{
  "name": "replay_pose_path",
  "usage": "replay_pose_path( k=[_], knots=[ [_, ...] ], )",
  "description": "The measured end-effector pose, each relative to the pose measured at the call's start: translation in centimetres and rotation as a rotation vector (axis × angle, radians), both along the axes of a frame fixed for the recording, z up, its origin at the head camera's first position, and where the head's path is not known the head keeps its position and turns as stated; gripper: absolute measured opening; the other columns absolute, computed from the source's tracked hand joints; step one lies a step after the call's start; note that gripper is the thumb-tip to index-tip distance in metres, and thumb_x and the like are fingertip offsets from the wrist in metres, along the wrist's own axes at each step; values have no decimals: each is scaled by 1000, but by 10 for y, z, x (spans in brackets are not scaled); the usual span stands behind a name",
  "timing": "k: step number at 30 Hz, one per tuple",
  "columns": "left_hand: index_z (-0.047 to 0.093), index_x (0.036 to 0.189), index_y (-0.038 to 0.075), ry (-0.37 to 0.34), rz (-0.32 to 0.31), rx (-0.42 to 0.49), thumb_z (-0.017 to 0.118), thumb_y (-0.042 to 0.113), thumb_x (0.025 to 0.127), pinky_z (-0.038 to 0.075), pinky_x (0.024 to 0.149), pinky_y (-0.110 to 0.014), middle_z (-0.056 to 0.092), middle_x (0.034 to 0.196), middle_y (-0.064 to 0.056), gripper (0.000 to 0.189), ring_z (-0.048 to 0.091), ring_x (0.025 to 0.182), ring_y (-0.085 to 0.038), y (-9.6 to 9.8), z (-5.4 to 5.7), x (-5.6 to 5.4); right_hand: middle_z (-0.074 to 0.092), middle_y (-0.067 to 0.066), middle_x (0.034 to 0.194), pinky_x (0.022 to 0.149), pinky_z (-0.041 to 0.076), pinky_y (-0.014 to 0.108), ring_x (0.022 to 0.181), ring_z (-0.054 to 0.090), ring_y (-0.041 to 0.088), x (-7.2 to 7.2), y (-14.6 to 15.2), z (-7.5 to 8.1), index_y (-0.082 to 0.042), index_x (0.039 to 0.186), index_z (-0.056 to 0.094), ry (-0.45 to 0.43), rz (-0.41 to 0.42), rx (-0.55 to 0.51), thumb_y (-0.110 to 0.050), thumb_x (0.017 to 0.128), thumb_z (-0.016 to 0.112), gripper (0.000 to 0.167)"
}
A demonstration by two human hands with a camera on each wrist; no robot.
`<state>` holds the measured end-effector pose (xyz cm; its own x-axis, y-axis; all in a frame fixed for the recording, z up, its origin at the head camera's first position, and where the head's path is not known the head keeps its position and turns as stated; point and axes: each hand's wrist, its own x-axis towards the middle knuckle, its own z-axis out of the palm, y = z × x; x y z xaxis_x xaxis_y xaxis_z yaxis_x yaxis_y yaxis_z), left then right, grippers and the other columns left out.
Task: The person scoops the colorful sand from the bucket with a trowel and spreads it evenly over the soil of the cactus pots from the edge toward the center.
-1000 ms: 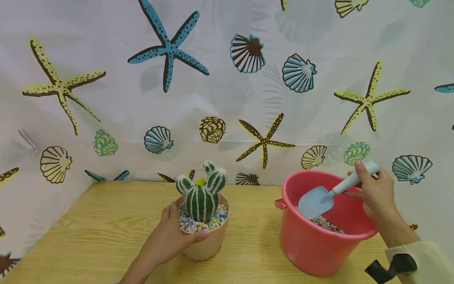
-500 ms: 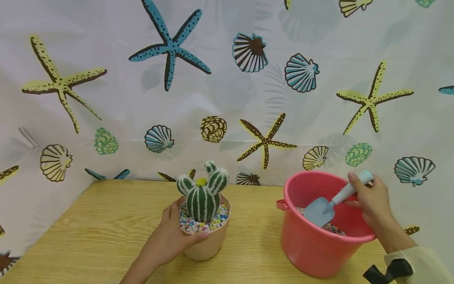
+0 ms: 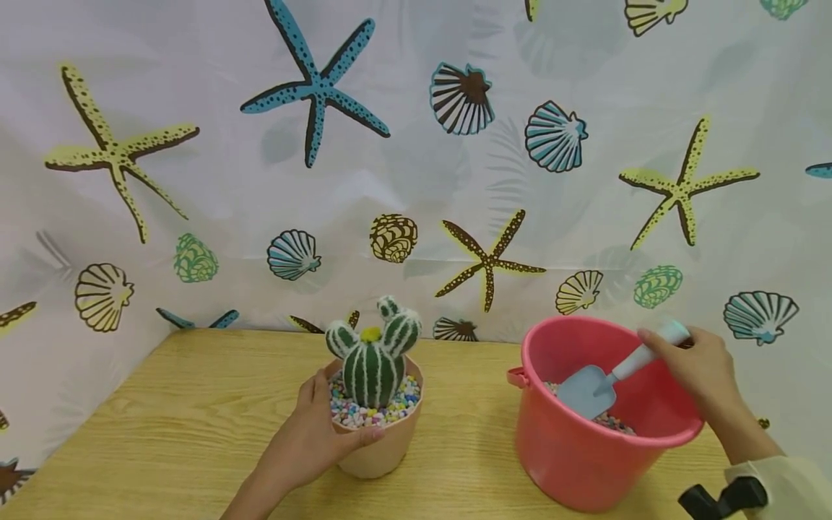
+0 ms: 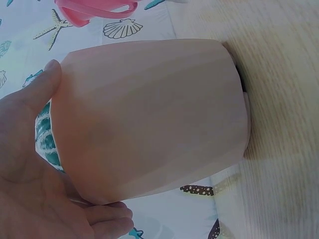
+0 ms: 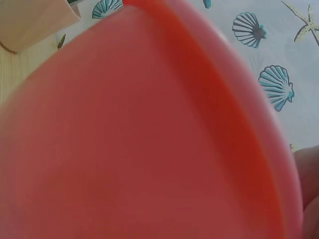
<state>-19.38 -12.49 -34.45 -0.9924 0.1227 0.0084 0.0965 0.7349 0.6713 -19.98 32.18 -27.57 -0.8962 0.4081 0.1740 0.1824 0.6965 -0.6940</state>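
Note:
My left hand [image 3: 302, 440] grips the rim of a beige plant pot [image 3: 383, 451], thumb at the front and fingers at the left side. A knitted-looking green cactus [image 3: 373, 375] with a yellow tuft stands in it among colourful pebbles [image 3: 347, 413]. In the left wrist view the pot [image 4: 154, 119] fills the middle, with the thumb and fingers at its rim. My right hand [image 3: 705, 372] holds a light blue hand trowel [image 3: 588, 393] by its handle, blade tilted down inside a pink bucket [image 3: 575, 462]. The blade overlaps small pebbles [image 3: 614, 422] at the bottom.
A wooden table [image 3: 195, 412] bears both pot and bucket, set apart with the bucket to the right. Behind them hangs a white cloth [image 3: 403, 173] printed with starfish and shells. The bucket's wall [image 5: 124, 124] fills most of the right wrist view.
The trowel's blade has dropped lower into the bucket, towards the pebbles. My right hand dipped leftward, then shifted back right. The left hand and pot have stayed in place.

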Motion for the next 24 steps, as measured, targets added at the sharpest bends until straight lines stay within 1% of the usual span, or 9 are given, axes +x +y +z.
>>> replay_pose_path(
  k=[4, 8, 11, 15, 18, 20, 22, 24],
  knots=[
    [9, 151, 5, 9, -1, -3, 73, 64, 70, 50, 63, -37, 13, 153, -28, 119, 62, 74, -18, 0, 0, 0, 58, 31, 105, 61, 58, 37, 80, 63, 34, -1, 5, 0, 13, 117, 50, -21, 0, 56, -49, 92, 55, 67],
    [9, 152, 6, 9, -4, -6, 73, 64, 71, 50, 63, -38, 13, 153, -28, 118, 62, 73, -18, -1, 1, 1, 60, 31, 97, 57, 54, 32, 73, 62, 29, -2, 12, 0, 15, 110, 52, -37, 22, 118, -50, 92, 53, 67],
    [9, 152, 6, 8, -15, 0, 72, 62, 72, 51, 65, -39, 12, 153, -29, 116, 62, 71, -17, -2, 2, 2, 61, 28, 93, 56, 51, 28, 68, 61, 23, -2, 19, -2, 15, 108, 53, -62, 40, 110, -51, 93, 51, 68],
    [8, 152, 6, 4, -37, 14, 72, 60, 74, 51, 68, -40, 11, 153, -30, 114, 62, 70, -16, -3, 3, 2, 62, 26, 90, 55, 52, 27, 62, 59, 16, -1, 25, -6, 16, 113, 50, -99, 57, 51, -53, 93, 49, 72],
    [8, 152, 6, 9, -55, 15, 71, 59, 76, 53, 73, -44, 11, 152, -32, 112, 64, 77, -20, -5, 2, 1, 62, 25, 89, 55, 53, 28, 61, 59, 15, -1, 27, -8, 16, 114, 49, -112, 66, 34, -54, 93, 48, 73],
    [9, 152, 6, 19, -68, 8, 71, 58, 76, 52, 80, -50, 13, 151, -35, 111, 65, 91, -30, -6, 2, 1, 61, 26, 91, 56, 53, 28, 62, 60, 16, -1, 27, -8, 16, 115, 48, -112, 72, 31, -54, 93, 48, 73],
    [9, 152, 5, 27, -84, 1, 71, 58, 77, 49, 87, -55, 14, 149, -37, 110, 59, 106, -41, -8, 1, 0, 59, 28, 96, 58, 54, 30, 66, 61, 20, -2, 28, -9, 17, 118, 44, -109, 75, 29, -52, 94, 48, 73],
    [10, 152, 4, 39, -104, 9, 70, 56, 78, 44, 94, -59, 17, 149, -37, 108, 50, 119, -48, -11, 1, 0, 54, 31, 103, 61, 55, 32, 75, 61, 27, -3, 27, -8, 18, 123, 39, -104, 70, 39, -51, 94, 49, 76]
  ],
)
